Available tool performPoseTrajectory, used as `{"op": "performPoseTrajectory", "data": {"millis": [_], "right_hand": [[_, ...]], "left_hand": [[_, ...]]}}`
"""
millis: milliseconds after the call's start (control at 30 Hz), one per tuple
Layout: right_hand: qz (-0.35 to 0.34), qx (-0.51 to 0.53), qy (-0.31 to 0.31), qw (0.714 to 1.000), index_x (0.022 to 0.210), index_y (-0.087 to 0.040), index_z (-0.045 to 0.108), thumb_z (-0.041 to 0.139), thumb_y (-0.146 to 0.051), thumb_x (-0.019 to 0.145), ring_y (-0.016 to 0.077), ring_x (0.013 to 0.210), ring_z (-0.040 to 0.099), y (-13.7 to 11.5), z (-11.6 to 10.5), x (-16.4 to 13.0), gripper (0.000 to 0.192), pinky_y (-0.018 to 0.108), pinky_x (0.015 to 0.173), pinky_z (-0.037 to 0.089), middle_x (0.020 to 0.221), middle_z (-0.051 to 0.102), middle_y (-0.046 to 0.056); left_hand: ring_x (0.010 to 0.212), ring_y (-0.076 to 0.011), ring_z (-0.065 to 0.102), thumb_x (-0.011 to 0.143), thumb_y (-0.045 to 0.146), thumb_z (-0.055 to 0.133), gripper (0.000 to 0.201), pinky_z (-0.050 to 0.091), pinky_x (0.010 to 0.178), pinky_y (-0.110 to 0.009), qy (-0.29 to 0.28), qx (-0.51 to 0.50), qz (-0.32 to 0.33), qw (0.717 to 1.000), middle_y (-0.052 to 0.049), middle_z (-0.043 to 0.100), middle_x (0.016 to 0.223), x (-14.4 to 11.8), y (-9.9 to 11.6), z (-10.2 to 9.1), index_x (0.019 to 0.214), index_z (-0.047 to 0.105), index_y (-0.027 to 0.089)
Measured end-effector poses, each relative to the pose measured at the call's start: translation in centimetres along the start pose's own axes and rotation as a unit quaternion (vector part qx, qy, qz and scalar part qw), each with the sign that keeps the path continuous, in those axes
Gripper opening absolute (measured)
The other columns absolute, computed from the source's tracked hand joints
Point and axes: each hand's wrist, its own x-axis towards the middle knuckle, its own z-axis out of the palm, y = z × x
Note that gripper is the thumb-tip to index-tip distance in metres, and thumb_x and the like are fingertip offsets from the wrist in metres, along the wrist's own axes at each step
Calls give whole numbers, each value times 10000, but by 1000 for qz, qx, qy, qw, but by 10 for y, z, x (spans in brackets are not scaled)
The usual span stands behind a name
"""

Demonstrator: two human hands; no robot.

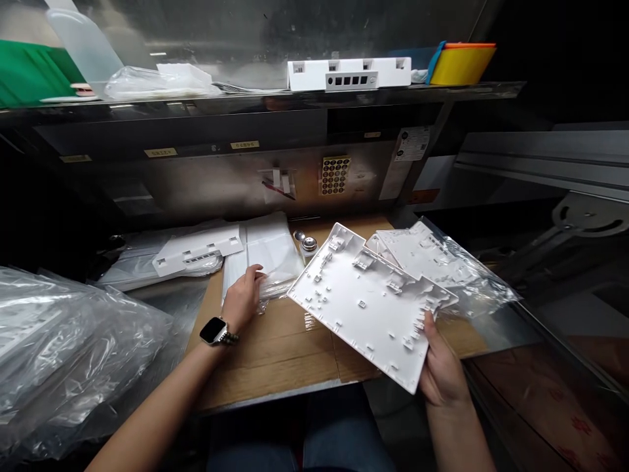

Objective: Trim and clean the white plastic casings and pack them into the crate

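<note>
No label here is sharp enough for me to read, but my right hand (pixel 442 373) grips a white plastic panel (pixel 368 301) by its near corner above the cardboard-covered worktop (pixel 275 354), bagged panels (pixel 442 262) just beyond, while my left hand (pixel 242 298) rests loosely on clear bags (pixel 270 252).

A white housing (pixel 197 252) is laid on crumpled clear film at the back left of the cardboard-covered bench (pixel 275 347), and a small metal-topped bottle (pixel 308 248) is stood near the bench's rear edge. On the shelf (pixel 275 98) above, a long white casing with a row of ports (pixel 350 73) is set between a clear wrapped bundle (pixel 157 82) and yellow and orange sheets (pixel 460 63). A sheet of round black stickers (pixel 335 175) is fixed to the back wall, and a heap of clear plastic bags (pixel 63 354) is piled at the far left.
</note>
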Motion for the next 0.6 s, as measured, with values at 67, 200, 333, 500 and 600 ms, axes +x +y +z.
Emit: {"op": "performPoseTrajectory", "data": {"millis": [67, 200, 333, 500, 600], "right_hand": [[-8, -7, 9, 1000, 1421, -217, 614, 683, -618, 913, 332, 1259, 689, 1, 1, 0, 651, 522, 1083, 555, 1287, 757, 119], [-49, -18, 35, 998, 1403, -184, 625, 775, -592, 848, 329, 1187, 725, 12, 11, -4, 705, 485, 1047, 577, 1225, 778, 129], [-90, -106, 10, 990, 1302, -172, 690, 744, -653, 845, 329, 1103, 749, 31, 29, -14, 666, 445, 954, 613, 1193, 783, 142], [-150, -283, -54, 946, 1041, -145, 762, 665, -725, 861, 330, 954, 767, 52, 65, -28, 615, 394, 821, 633, 999, 809, 154], [-187, -331, -93, 920, 992, -157, 748, 597, -746, 890, 330, 918, 761, 58, 85, -33, 616, 382, 785, 627, 926, 800, 147]], "left_hand": [[1016, -309, 716, 990, 344, 512, 276, 502, 876, -434, -11, -21, -26, 999, -98, 787, 1094, 9, 2, -10, 1243, 481, 240], [862, -276, 750, 814, 444, 784, 449, 545, 799, -393, -66, -107, -74, 989, -42, 803, 862, 32, -1, -26, 1069, 473, 245], [739, -224, 736, 763, 460, 859, 477, 587, 719, -368, -139, -197, -85, 967, -7, 744, 748, 48, -11, -31, 986, 524, 204], [759, -169, 689, 924, 327, 749, 232, 610, 717, -353, -164, -217, -60, 960, -6, 687, 874, 51, -18, -23, 1039, 644, 155], [718, -147, 646, 945, 321, 726, 224, 587, 662, -316, -141, -183, -41, 972, -3, 659, 887, 45, -17, -15, 1072, 647, 154]]}}
